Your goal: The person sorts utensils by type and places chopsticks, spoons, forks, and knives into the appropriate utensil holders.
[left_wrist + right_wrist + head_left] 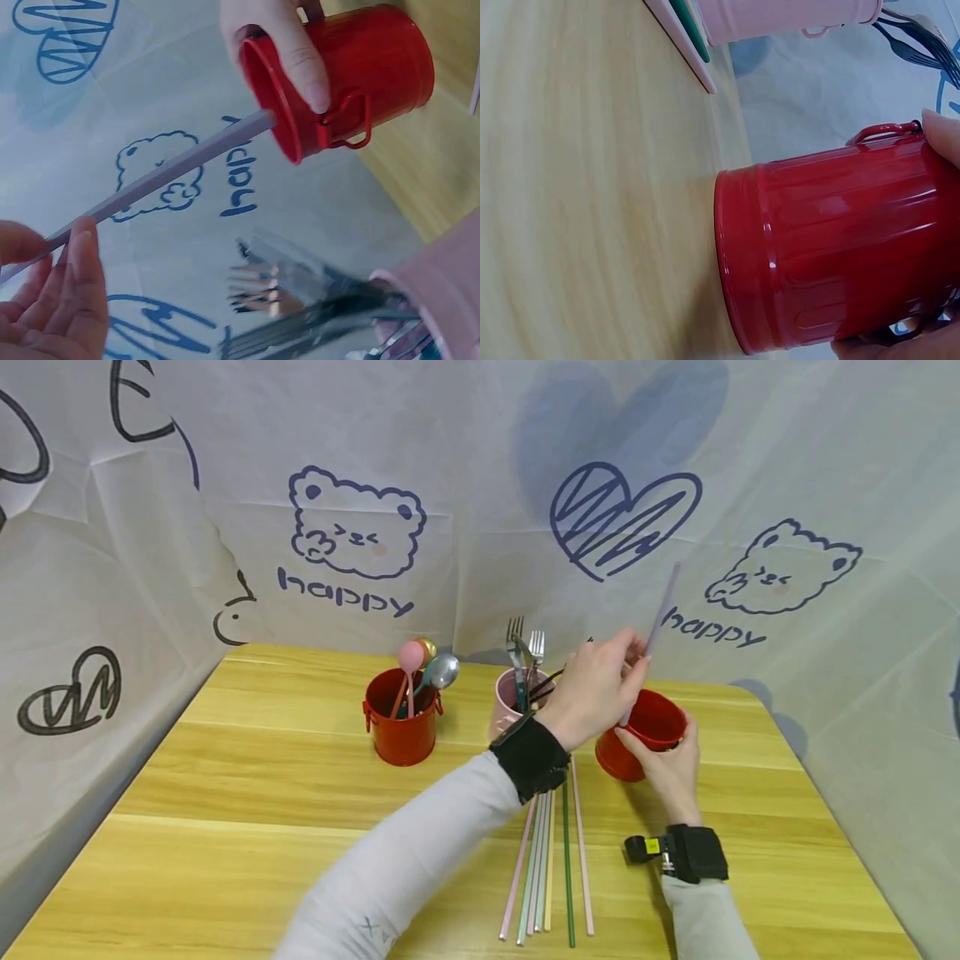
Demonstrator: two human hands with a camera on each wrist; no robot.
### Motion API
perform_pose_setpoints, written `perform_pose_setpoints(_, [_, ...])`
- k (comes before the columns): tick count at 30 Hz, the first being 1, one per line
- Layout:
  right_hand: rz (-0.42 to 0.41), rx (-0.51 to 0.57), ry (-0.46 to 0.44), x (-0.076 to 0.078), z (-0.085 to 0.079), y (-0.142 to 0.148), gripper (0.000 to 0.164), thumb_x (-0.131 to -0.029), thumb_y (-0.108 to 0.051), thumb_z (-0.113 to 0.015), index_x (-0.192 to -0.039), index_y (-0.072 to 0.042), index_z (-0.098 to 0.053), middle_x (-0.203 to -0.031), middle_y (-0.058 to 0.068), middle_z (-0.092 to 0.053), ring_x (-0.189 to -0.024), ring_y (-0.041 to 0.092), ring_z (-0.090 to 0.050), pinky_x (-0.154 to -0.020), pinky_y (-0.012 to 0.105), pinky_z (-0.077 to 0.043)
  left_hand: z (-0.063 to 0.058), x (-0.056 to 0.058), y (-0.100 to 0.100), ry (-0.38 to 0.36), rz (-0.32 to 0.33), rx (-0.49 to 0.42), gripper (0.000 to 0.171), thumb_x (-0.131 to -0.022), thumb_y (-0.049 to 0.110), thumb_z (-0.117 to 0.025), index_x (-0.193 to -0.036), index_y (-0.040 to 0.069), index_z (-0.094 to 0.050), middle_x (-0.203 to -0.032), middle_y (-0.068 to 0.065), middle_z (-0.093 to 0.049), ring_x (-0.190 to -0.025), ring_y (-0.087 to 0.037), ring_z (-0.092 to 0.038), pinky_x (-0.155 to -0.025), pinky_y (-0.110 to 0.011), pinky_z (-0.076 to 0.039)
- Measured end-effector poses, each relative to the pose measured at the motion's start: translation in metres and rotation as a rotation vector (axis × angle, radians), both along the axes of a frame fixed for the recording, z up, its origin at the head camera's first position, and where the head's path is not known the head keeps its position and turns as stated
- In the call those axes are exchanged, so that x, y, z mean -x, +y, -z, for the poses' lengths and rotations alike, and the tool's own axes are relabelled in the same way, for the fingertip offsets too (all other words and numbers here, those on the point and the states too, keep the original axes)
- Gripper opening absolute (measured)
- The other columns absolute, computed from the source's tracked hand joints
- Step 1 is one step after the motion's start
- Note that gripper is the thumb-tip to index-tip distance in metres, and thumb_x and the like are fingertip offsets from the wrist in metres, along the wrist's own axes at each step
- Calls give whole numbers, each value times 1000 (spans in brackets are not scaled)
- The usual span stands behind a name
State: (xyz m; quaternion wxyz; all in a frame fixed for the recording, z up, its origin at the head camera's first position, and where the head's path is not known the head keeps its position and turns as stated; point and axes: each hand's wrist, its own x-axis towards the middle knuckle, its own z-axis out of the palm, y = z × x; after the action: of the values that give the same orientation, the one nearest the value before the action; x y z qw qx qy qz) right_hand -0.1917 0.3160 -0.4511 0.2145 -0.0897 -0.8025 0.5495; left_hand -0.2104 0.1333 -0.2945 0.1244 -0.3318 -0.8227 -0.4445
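My left hand (596,683) pinches a lavender chopstick (664,607), which slants upward from its fingertips. In the left wrist view the lower end of the chopstick (165,174) overlaps the rim of a small red bucket (382,67). My right hand (677,772) grips that bucket near its top, thumb at the rim and fingers round the far side. The right wrist view shows the base of the bucket (742,262) at the tabletop. Several pastel chopsticks (566,860) lie on the table below my left wrist, in pink, green, yellow and silvery tones.
Just left of my left hand stands a pink bucket (501,714) with forks (517,652) and other cutlery, partly hidden by the hand. Farther left, another red bucket (403,739) holds spoons (412,657). A white printed cloth (480,527) hangs behind the wooden table (247,810).
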Motion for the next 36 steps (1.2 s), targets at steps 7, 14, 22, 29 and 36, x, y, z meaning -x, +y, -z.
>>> perform_pose_setpoints(7, [-72,-32,-33,-2,1,10,84,-79,-32,-76,-145,-18,-26,-143,12,-38,-126,31,-35,-103,53,-34,14,7,11,-6,6,-1,14,-96,18,-54,-107,8,-54,-102,-5,-67,-88,-11,-66,-72,-16,-52])
perform_pose_setpoints(14, [-145,-13,-80,-5,-4,19,82,-79,-25,-77,-144,-16,-28,-140,9,-41,-123,25,-39,-102,48,-36,28,5,15,-14,-3,100,15,-96,18,-54,-108,9,-55,-101,-5,-68,-85,-12,-67,-71,-17,-53])
perform_pose_setpoints(22, [-208,15,-108,-6,-9,26,82,-81,-17,-74,-147,-14,-26,-142,11,-39,-121,20,-38,-97,38,-36,39,5,23,-45,-23,202,14,-97,20,-54,-108,11,-55,-101,-2,-67,-87,-12,-66,-76,-21,-53])
perform_pose_setpoints(29, [-216,17,-118,-6,-10,27,83,-80,-18,-75,-147,-15,-26,-142,11,-39,-120,18,-38,-98,42,-36,42,4,23,-40,-66,281,16,-97,22,-53,-104,10,-62,-96,-1,-68,-82,-11,-65,-72,-20,-54])
perform_pose_setpoints(36, [-221,27,-119,-7,-10,26,85,-80,-19,-76,-147,-16,-25,-143,12,-38,-125,27,-36,-100,47,-34,37,-1,14,-17,-68,294,15,-95,22,-57,-101,10,-63,-94,-1,-69,-79,-11,-66,-66,-17,-53])
